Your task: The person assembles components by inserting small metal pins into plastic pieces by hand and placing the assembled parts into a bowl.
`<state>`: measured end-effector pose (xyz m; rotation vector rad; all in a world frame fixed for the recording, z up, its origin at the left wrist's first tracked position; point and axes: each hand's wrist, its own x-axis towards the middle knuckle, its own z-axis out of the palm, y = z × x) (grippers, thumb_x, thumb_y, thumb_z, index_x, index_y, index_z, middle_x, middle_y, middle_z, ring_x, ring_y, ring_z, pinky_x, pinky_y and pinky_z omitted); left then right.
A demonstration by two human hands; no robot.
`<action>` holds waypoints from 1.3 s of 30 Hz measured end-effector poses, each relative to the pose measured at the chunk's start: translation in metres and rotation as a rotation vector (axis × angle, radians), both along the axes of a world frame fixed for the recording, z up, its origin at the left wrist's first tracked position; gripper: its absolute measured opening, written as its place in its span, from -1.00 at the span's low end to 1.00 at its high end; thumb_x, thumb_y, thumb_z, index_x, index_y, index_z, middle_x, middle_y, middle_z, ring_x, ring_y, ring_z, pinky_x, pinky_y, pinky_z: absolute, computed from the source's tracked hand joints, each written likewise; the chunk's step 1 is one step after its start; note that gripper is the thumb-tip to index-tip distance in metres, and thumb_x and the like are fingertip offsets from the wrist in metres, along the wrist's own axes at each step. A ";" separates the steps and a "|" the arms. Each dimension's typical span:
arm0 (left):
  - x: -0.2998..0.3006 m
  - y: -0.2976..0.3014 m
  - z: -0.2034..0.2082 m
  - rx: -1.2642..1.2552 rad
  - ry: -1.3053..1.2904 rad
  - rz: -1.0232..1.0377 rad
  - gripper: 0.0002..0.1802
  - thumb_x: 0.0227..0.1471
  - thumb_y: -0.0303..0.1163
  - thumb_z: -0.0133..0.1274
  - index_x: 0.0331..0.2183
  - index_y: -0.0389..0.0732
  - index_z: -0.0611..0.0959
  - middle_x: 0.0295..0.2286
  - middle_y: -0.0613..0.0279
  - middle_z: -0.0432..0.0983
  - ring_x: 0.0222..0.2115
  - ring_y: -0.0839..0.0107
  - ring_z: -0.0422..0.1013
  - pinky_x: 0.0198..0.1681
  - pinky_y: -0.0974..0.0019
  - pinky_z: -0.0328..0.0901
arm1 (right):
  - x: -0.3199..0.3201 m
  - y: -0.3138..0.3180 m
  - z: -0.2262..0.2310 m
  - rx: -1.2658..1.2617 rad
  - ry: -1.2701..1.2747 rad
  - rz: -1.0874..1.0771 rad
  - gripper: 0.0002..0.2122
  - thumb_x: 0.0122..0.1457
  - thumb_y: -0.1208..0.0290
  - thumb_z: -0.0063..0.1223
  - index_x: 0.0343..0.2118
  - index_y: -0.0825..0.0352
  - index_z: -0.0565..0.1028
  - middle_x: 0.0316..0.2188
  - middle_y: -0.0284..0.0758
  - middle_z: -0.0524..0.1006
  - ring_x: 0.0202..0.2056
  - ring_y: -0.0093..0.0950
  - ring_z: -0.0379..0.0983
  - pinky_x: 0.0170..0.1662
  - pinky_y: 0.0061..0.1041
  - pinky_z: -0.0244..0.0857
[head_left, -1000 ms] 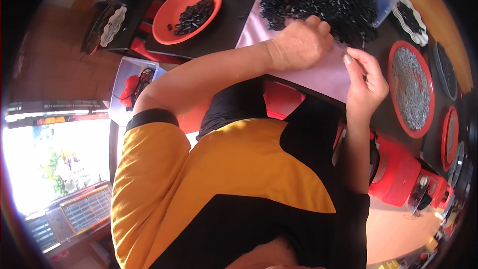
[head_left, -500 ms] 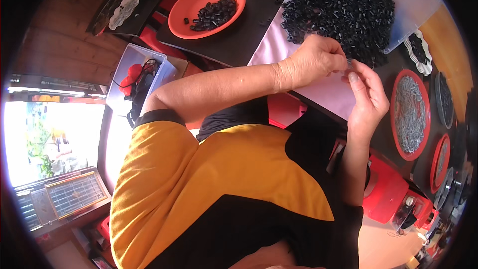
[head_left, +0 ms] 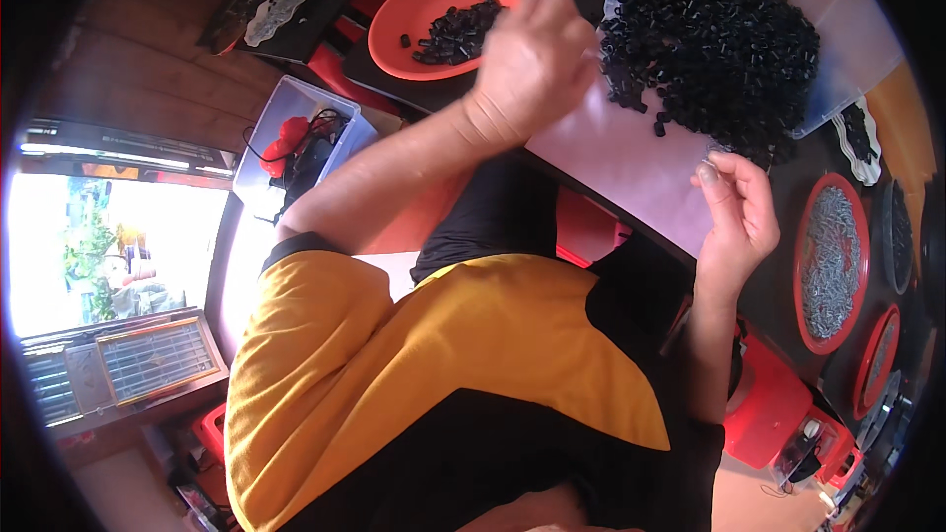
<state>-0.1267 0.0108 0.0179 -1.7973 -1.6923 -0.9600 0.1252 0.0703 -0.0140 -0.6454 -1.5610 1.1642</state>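
My left hand [head_left: 537, 64] is smeared by motion. It hangs beside the right edge of an orange bowl [head_left: 386, 34] that has small black tubular pieces [head_left: 458, 34] in it. Whether its curled fingers hold anything cannot be made out. My right hand [head_left: 737, 207] pinches a small silvery piece [head_left: 711, 150] between thumb and fingertips, over the pink cloth [head_left: 641, 172]. Just beyond the hands lies a large heap of small black pieces [head_left: 714, 39], spilling from a clear plastic bin [head_left: 857, 69] onto the cloth.
At the right stand a red-rimmed bowl of silvery screws [head_left: 830, 266], a smaller red bowl [head_left: 875, 360] and a dark round dish [head_left: 897, 236]. A white scalloped tray [head_left: 865, 143] with black pieces lies beside the bin. A plastic box [head_left: 266, 138] with cables and something red stands at the left.
My left hand has parted from the right and swung left toward the orange bowl. The right hand stays in nearly the same place, still pinching. The whole view has shifted slightly.
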 end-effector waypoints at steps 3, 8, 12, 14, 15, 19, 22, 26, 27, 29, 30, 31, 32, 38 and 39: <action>-0.035 -0.001 -0.001 -0.139 0.159 0.150 -0.70 -0.26 -0.48 0.23 -0.33 -0.11 0.65 -0.31 0.18 0.41 -0.24 0.11 0.38 -0.22 0.12 0.38 | 0.008 0.003 0.000 -0.019 0.021 -0.009 -0.85 0.08 0.70 0.20 -0.27 0.44 0.55 -0.36 -0.42 0.54 -0.31 -0.66 0.44 -0.19 -0.68 0.35; -0.069 -0.020 -0.020 -0.182 0.137 0.119 -0.71 -0.26 -0.58 0.18 -0.34 -0.14 0.66 -0.32 0.20 0.43 -0.23 0.14 0.38 -0.19 0.12 0.39 | 0.003 0.002 -0.001 -0.031 0.001 0.015 -0.85 0.08 0.70 0.20 -0.27 0.45 0.55 -0.35 -0.41 0.54 -0.31 -0.66 0.44 -0.18 -0.68 0.34; -0.077 -0.027 -0.021 -0.132 0.100 0.103 -0.77 -0.29 -0.55 0.16 -0.42 -0.15 0.67 -0.35 0.21 0.44 -0.24 0.11 0.37 -0.22 0.06 0.36 | 0.004 0.000 -0.001 -0.030 0.001 0.016 -0.86 0.08 0.69 0.20 -0.27 0.45 0.55 -0.35 -0.41 0.54 -0.31 -0.66 0.44 -0.19 -0.69 0.34; -0.060 -0.023 -0.007 -0.086 0.149 0.064 -0.79 -0.25 -0.57 0.20 -0.41 -0.19 0.66 -0.34 0.22 0.48 -0.25 0.16 0.41 -0.23 0.16 0.39 | 0.005 0.000 -0.002 -0.041 0.000 0.016 -0.86 0.08 0.69 0.20 -0.27 0.45 0.56 -0.35 -0.41 0.55 -0.31 -0.66 0.44 -0.19 -0.69 0.34; -0.056 -0.016 -0.006 -0.086 0.112 -0.042 -0.76 -0.25 -0.56 0.21 -0.38 -0.22 0.65 -0.33 0.19 0.49 -0.29 0.13 0.43 -0.24 0.16 0.39 | 0.005 -0.001 -0.002 -0.034 -0.001 0.011 -0.86 0.08 0.69 0.20 -0.27 0.44 0.56 -0.35 -0.41 0.55 -0.31 -0.67 0.44 -0.19 -0.69 0.34; -0.036 0.008 -0.012 -0.237 0.039 -0.163 -0.68 -0.21 -0.55 0.17 -0.27 -0.26 0.62 -0.34 0.11 0.46 -0.34 0.11 0.46 -0.25 0.15 0.39 | 0.005 -0.001 -0.002 -0.033 0.002 -0.004 -0.85 0.08 0.69 0.20 -0.27 0.45 0.56 -0.36 -0.41 0.55 -0.32 -0.67 0.44 -0.20 -0.70 0.33; -0.036 0.022 -0.018 -0.511 -0.104 -0.093 -0.65 -0.16 -0.54 0.10 -0.20 -0.27 0.62 -0.28 0.04 0.42 -0.34 0.07 0.47 -0.22 0.15 0.39 | 0.007 -0.003 -0.002 -0.032 -0.004 -0.021 -0.85 0.07 0.70 0.20 -0.27 0.45 0.56 -0.37 -0.41 0.55 -0.33 -0.67 0.44 -0.20 -0.70 0.33; -0.039 0.031 -0.016 -0.527 -0.151 -0.145 -0.69 -0.12 -0.53 0.11 -0.22 -0.25 0.64 -0.31 0.06 0.43 -0.36 0.10 0.48 -0.21 0.20 0.40 | 0.010 -0.003 -0.001 -0.032 0.007 -0.015 -0.85 0.07 0.70 0.20 -0.27 0.45 0.56 -0.37 -0.40 0.56 -0.32 -0.66 0.45 -0.20 -0.70 0.33; -0.040 0.034 -0.016 -0.529 -0.149 -0.146 -0.69 -0.12 -0.53 0.11 -0.22 -0.25 0.64 -0.31 0.06 0.43 -0.36 0.10 0.48 -0.21 0.20 0.40 | 0.009 -0.003 -0.001 -0.025 0.006 -0.010 -0.85 0.07 0.70 0.20 -0.27 0.45 0.56 -0.37 -0.39 0.56 -0.32 -0.66 0.46 -0.19 -0.69 0.34; -0.042 0.037 -0.015 -0.555 -0.149 -0.174 -0.75 -0.12 -0.53 0.11 -0.27 -0.28 0.64 -0.36 0.07 0.45 -0.36 0.14 0.48 -0.22 0.24 0.39 | 0.009 -0.003 0.000 -0.021 0.008 -0.007 -0.85 0.07 0.70 0.19 -0.27 0.45 0.55 -0.38 -0.39 0.56 -0.32 -0.65 0.46 -0.19 -0.69 0.34; -0.042 0.038 -0.017 -0.557 -0.146 -0.177 -0.75 -0.12 -0.53 0.11 -0.27 -0.28 0.64 -0.36 0.07 0.45 -0.36 0.14 0.48 -0.22 0.24 0.39 | 0.009 -0.003 0.000 -0.020 0.001 -0.004 -0.85 0.08 0.70 0.19 -0.27 0.45 0.55 -0.38 -0.38 0.56 -0.32 -0.64 0.47 -0.18 -0.68 0.35; -0.043 0.038 -0.019 -0.552 -0.194 -0.163 -0.76 -0.12 -0.54 0.12 -0.29 -0.29 0.64 -0.39 0.10 0.46 -0.38 0.21 0.48 -0.24 0.28 0.39 | 0.010 -0.003 0.000 -0.020 -0.006 -0.001 -0.85 0.08 0.69 0.19 -0.27 0.46 0.55 -0.38 -0.38 0.56 -0.31 -0.63 0.47 -0.18 -0.67 0.35; -0.044 0.037 -0.020 -0.546 -0.242 -0.149 -0.78 -0.13 -0.54 0.13 -0.31 -0.30 0.64 -0.42 0.13 0.47 -0.40 0.28 0.48 -0.26 0.31 0.39 | 0.010 -0.003 0.000 -0.022 -0.004 -0.005 -0.85 0.08 0.69 0.19 -0.27 0.46 0.55 -0.38 -0.38 0.56 -0.31 -0.63 0.47 -0.18 -0.67 0.35; -0.043 0.031 -0.014 -0.602 -0.426 -0.151 -0.78 -0.17 -0.56 0.16 -0.34 -0.33 0.62 -0.46 0.23 0.48 -0.44 0.51 0.43 -0.33 0.41 0.37 | 0.010 -0.005 0.002 -0.017 0.000 0.014 -0.85 0.07 0.70 0.19 -0.27 0.45 0.55 -0.39 -0.38 0.56 -0.32 -0.63 0.48 -0.17 -0.66 0.36; -0.042 0.031 -0.013 -0.603 -0.426 -0.153 -0.78 -0.17 -0.56 0.16 -0.34 -0.33 0.62 -0.46 0.23 0.48 -0.44 0.51 0.43 -0.33 0.41 0.37 | 0.010 -0.005 0.002 -0.010 -0.008 0.012 -0.85 0.07 0.70 0.19 -0.27 0.45 0.55 -0.39 -0.38 0.56 -0.32 -0.64 0.47 -0.17 -0.67 0.36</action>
